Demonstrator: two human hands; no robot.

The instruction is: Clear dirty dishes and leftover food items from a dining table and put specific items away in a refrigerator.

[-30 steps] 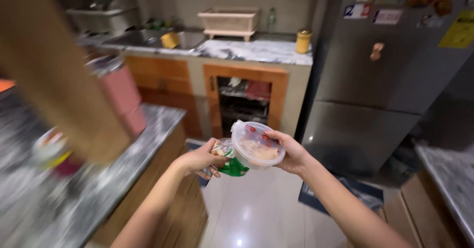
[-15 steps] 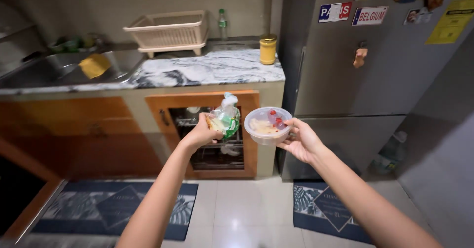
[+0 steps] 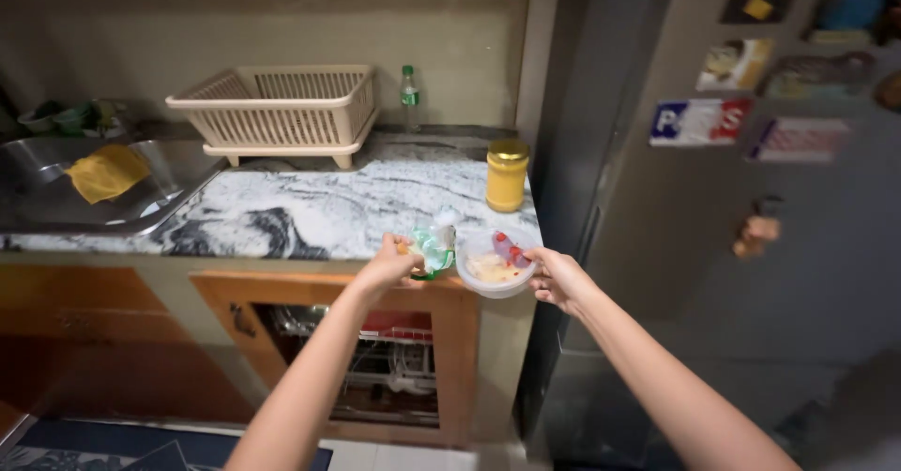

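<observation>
My left hand (image 3: 389,266) grips a small clear plastic bag (image 3: 433,247) with green print and some food inside. My right hand (image 3: 557,277) holds a round clear plastic container (image 3: 492,265) by its right side; pale food and red pieces show through its lid. Both things hover at the front edge of the marble counter (image 3: 319,210), close beside each other.
A beige dish rack (image 3: 282,110) stands at the back of the counter, with a small bottle (image 3: 408,89) and a yellow jar (image 3: 507,175) to its right. A steel sink (image 3: 66,194) with a yellow cloth (image 3: 106,171) lies left. A grey fridge (image 3: 751,246) with magnets stands right.
I have come closer to the counter, and the view has shifted right and up. Both hands now hold the bag and the container at the counter's front edge.
</observation>
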